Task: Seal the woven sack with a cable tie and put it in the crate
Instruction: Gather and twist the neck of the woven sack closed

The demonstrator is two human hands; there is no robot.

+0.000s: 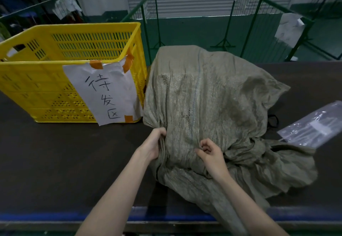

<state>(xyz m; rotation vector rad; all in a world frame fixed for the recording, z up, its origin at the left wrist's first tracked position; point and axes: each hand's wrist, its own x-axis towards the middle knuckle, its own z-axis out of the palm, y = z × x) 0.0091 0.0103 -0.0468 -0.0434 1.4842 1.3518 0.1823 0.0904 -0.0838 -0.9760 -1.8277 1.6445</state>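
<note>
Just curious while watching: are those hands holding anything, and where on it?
Both grip the grey-green woven sack: left hand bunches its near-left edge, right hand pinches fabric near the gathered mouth.

I see grey-green woven sack (209, 95) slumped on dark counter (55, 152), loose mouth bunched toward me. Left hand (152, 144) grips gathered fabric at sack's left edge; right hand (211, 154) pinches fold near middle, fingers curled. Yellow crate (55, 54) just beside sack on left, paper sign (103, 93) taped to front. Clear plastic bag (314, 126) lies at right, near sack.
</note>
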